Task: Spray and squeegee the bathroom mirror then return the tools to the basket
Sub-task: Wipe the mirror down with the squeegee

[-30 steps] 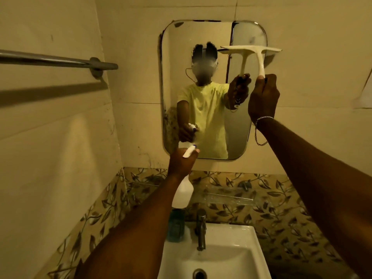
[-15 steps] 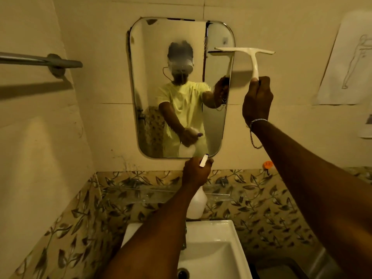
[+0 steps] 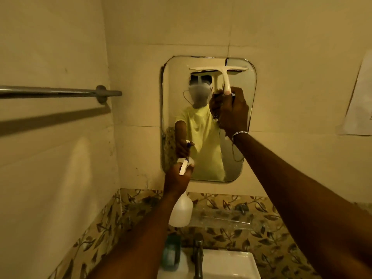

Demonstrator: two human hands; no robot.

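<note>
A rounded rectangular mirror (image 3: 245,150) hangs on the cream tiled wall. My right hand (image 3: 233,111) grips the handle of a white squeegee (image 3: 219,70), whose blade lies level against the top of the glass. Lower left, my left hand (image 3: 177,180) is closed around the neck of a white spray bottle (image 3: 181,214), held upright in front of the mirror's bottom left corner, its nozzle toward the glass. No basket is in view.
A metal towel bar (image 3: 54,92) juts from the left wall. Below are a white sink (image 3: 227,266) with a tap (image 3: 198,256), a green-blue bottle (image 3: 171,252) beside it, and a clear glass shelf (image 3: 221,218). A paper sheet (image 3: 360,101) hangs at right.
My right hand has carried the squeegee left, from over the mirror's right edge and the wall onto the top of the glass. The left hand still holds the bottle low. My view shifted.
</note>
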